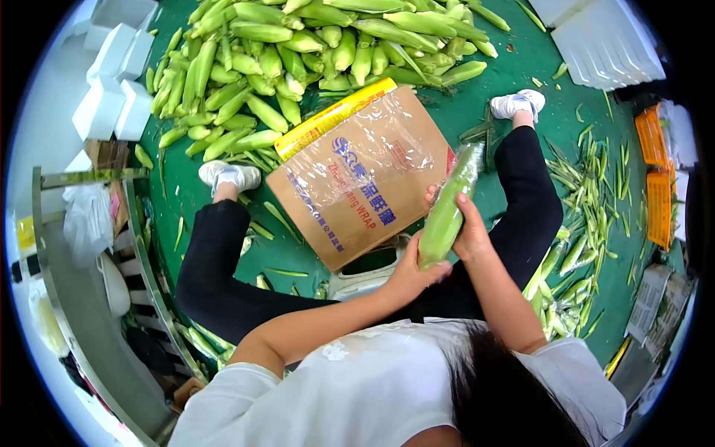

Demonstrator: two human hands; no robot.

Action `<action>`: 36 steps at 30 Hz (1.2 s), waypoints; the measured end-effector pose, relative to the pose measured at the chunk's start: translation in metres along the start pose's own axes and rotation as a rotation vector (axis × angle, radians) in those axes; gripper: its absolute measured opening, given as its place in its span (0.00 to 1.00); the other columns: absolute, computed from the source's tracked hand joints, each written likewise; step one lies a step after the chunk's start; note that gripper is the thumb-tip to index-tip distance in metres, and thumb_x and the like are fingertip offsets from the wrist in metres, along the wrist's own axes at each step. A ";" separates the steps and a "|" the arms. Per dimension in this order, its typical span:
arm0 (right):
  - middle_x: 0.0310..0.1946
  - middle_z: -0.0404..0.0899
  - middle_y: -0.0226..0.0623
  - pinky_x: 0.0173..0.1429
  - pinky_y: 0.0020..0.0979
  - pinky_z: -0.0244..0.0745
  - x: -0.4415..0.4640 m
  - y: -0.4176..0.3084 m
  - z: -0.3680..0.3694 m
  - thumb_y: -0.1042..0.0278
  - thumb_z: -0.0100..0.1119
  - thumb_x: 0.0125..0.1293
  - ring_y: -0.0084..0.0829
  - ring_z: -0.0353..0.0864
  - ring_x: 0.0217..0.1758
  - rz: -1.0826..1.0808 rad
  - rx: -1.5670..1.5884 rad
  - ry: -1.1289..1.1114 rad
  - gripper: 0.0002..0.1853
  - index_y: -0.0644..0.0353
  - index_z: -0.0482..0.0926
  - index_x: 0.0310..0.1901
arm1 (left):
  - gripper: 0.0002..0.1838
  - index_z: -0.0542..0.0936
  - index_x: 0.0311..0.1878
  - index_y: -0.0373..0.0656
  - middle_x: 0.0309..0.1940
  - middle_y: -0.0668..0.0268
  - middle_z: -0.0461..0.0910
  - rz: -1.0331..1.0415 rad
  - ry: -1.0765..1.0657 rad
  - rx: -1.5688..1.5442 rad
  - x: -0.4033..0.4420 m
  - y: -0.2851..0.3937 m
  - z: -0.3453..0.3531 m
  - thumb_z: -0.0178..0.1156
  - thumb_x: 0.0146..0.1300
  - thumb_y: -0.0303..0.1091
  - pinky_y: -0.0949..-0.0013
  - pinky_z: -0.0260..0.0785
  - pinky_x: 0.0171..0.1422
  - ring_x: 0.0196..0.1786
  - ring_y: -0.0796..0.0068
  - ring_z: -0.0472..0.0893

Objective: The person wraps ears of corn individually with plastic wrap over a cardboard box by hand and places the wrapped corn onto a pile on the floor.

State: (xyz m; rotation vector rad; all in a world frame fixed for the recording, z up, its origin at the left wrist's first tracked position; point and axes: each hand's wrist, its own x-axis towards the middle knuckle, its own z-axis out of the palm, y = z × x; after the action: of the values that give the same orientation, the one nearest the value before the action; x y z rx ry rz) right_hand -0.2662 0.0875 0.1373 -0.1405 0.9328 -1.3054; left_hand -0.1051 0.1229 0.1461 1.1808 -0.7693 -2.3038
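Both my hands hold one green ear of corn (pixel 445 216), tilted, with clear plastic film around it and gathered past its upper end. My left hand (pixel 414 270) is closed around the lower end. Higher up, on the right side, my right hand (pixel 468 232) grips the ear with the thumb on its front. Just beyond them, a cardboard box (pixel 350 223) with blue and red print lies between my legs, its top covered in shiny film. Along its far edge rests a yellow roll-shaped package (pixel 335 119).
A large heap of corn in husks (pixel 298 52) covers the floor ahead. Film-wrapped ears (pixel 570 298) and loose husk leaves lie at my right. A metal rack (pixel 74 328) stands left, white foam boxes (pixel 112 97) behind it. Orange crates (pixel 659 208) and a white bin (pixel 607 48) stand right.
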 end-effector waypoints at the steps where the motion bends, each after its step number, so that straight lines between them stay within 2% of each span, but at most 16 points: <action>1: 0.57 0.78 0.46 0.61 0.39 0.77 -0.006 -0.002 0.019 0.51 0.62 0.67 0.36 0.82 0.56 -0.031 -0.012 0.045 0.30 0.66 0.70 0.61 | 0.33 0.65 0.68 0.38 0.48 0.63 0.77 -0.136 0.096 0.095 -0.013 0.018 0.013 0.67 0.61 0.30 0.64 0.71 0.60 0.51 0.69 0.77; 4: 0.43 0.81 0.37 0.51 0.31 0.77 0.004 -0.034 0.010 0.56 0.61 0.68 0.30 0.82 0.42 -0.108 0.021 -0.061 0.30 0.61 0.66 0.66 | 0.22 0.73 0.50 0.41 0.35 0.70 0.75 0.276 -0.027 0.205 -0.011 -0.002 0.017 0.71 0.55 0.31 0.68 0.71 0.45 0.39 0.77 0.75; 6: 0.22 0.70 0.24 0.35 0.23 0.67 0.013 -0.076 0.017 0.63 0.52 0.75 0.19 0.70 0.23 -0.255 0.258 -0.083 0.33 0.54 0.53 0.77 | 0.15 0.73 0.47 0.44 0.24 0.70 0.71 -0.388 -0.530 -0.127 -0.017 0.008 0.010 0.67 0.61 0.31 0.73 0.55 0.19 0.19 0.82 0.65; 8: 0.19 0.59 0.20 0.30 0.24 0.58 0.016 -0.101 -0.037 0.65 0.39 0.80 0.16 0.58 0.18 -0.204 0.360 -0.442 0.29 0.50 0.48 0.79 | 0.14 0.70 0.46 0.48 0.19 0.75 0.63 -0.571 -0.714 -0.340 -0.017 0.040 0.009 0.65 0.66 0.37 0.74 0.50 0.19 0.17 0.84 0.57; 9: 0.19 0.57 0.20 0.29 0.23 0.57 0.007 -0.121 -0.080 0.66 0.34 0.80 0.15 0.57 0.17 -0.282 0.220 -0.291 0.29 0.49 0.47 0.80 | 0.21 0.69 0.59 0.46 0.22 0.70 0.73 -0.694 -0.679 -0.278 -0.001 0.040 -0.003 0.64 0.67 0.38 0.73 0.61 0.22 0.19 0.79 0.68; 11: 0.25 0.60 0.23 0.35 0.24 0.59 -0.031 -0.151 -0.157 0.66 0.37 0.80 0.18 0.60 0.24 -0.301 0.010 0.081 0.27 0.51 0.51 0.78 | 0.25 0.68 0.67 0.45 0.31 0.63 0.83 -0.358 -0.632 0.371 0.023 0.101 -0.052 0.60 0.68 0.34 0.70 0.70 0.27 0.24 0.75 0.79; 12: 0.28 0.61 0.25 0.38 0.25 0.60 -0.057 -0.162 -0.198 0.66 0.38 0.79 0.19 0.61 0.27 -0.285 -0.103 0.274 0.27 0.52 0.53 0.77 | 0.23 0.74 0.63 0.42 0.40 0.57 0.86 -0.092 -0.442 0.348 0.055 0.101 -0.106 0.62 0.64 0.34 0.66 0.77 0.37 0.33 0.68 0.85; 13: 0.31 0.63 0.27 0.40 0.25 0.60 -0.089 -0.167 -0.241 0.66 0.39 0.79 0.21 0.63 0.30 -0.252 -0.212 0.454 0.26 0.53 0.54 0.76 | 0.19 0.78 0.56 0.38 0.43 0.57 0.86 0.451 -0.142 1.057 0.111 0.099 -0.189 0.63 0.61 0.30 0.64 0.78 0.41 0.36 0.66 0.85; 16: 0.41 0.67 0.33 0.49 0.27 0.63 -0.207 -0.157 -0.346 0.65 0.43 0.78 0.25 0.67 0.40 -0.028 -0.497 0.992 0.24 0.56 0.60 0.73 | 0.19 0.77 0.59 0.43 0.44 0.59 0.85 0.454 0.981 0.834 0.138 0.195 -0.359 0.56 0.65 0.27 0.60 0.77 0.51 0.47 0.63 0.85; 20: 0.53 0.73 0.40 0.60 0.30 0.66 -0.317 -0.120 -0.384 0.64 0.48 0.77 0.30 0.73 0.53 0.265 -0.923 1.497 0.22 0.60 0.67 0.70 | 0.34 0.62 0.74 0.40 0.72 0.47 0.65 0.345 0.855 1.591 0.200 0.163 -0.537 0.52 0.62 0.25 0.54 0.57 0.78 0.74 0.50 0.64; 23: 0.62 0.77 0.45 0.68 0.32 0.69 -0.281 -0.122 -0.338 0.63 0.52 0.76 0.34 0.77 0.62 -0.212 -1.394 1.423 0.22 0.63 0.73 0.67 | 0.34 0.60 0.77 0.56 0.71 0.59 0.66 -0.143 0.757 1.993 0.219 0.152 -0.539 0.53 0.67 0.30 0.49 0.61 0.73 0.73 0.53 0.65; 26: 0.57 0.79 0.45 0.65 0.34 0.71 -0.083 -0.125 -0.087 0.76 0.52 0.73 0.35 0.79 0.59 -0.636 -1.636 0.973 0.18 0.66 0.75 0.62 | 0.13 0.83 0.52 0.55 0.56 0.60 0.75 -0.229 0.851 2.113 0.223 0.162 -0.525 0.54 0.68 0.36 0.55 0.68 0.58 0.63 0.59 0.72; 27: 0.53 0.81 0.42 0.60 0.33 0.74 -0.042 -0.112 -0.037 0.79 0.54 0.70 0.33 0.81 0.54 -0.697 -1.741 0.709 0.15 0.65 0.78 0.57 | 0.18 0.81 0.55 0.56 0.56 0.58 0.75 -0.141 0.902 2.060 0.214 0.162 -0.526 0.65 0.60 0.40 0.54 0.68 0.60 0.63 0.58 0.72; 29: 0.50 0.81 0.42 0.55 0.32 0.74 0.021 -0.072 0.007 0.75 0.58 0.69 0.32 0.80 0.51 -0.427 -1.515 0.583 0.16 0.64 0.79 0.57 | 0.37 0.78 0.59 0.52 0.55 0.53 0.76 0.175 1.032 1.806 0.188 0.168 -0.505 0.79 0.43 0.44 0.53 0.69 0.62 0.60 0.51 0.75; 32: 0.53 0.77 0.45 0.57 0.33 0.72 0.107 0.017 -0.020 0.64 0.64 0.68 0.37 0.78 0.50 -0.396 -1.576 0.658 0.24 0.61 0.74 0.63 | 0.32 0.75 0.56 0.35 0.48 0.49 0.82 0.732 1.059 0.916 0.174 0.184 -0.489 0.76 0.52 0.41 0.57 0.73 0.55 0.48 0.52 0.82; 36: 0.45 0.78 0.39 0.48 0.35 0.74 0.135 0.050 -0.009 0.58 0.64 0.68 0.33 0.77 0.43 -0.316 -1.686 0.637 0.21 0.65 0.76 0.54 | 0.41 0.67 0.63 0.38 0.48 0.50 0.81 0.550 0.650 0.933 0.137 0.216 -0.323 0.75 0.49 0.41 0.57 0.75 0.56 0.48 0.54 0.83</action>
State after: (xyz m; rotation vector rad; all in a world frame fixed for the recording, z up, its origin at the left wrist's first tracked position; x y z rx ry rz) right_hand -0.2385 -0.0096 0.0340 -1.2430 2.4397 -0.4616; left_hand 0.1172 -0.2106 0.0497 1.6573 -1.6835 -0.9738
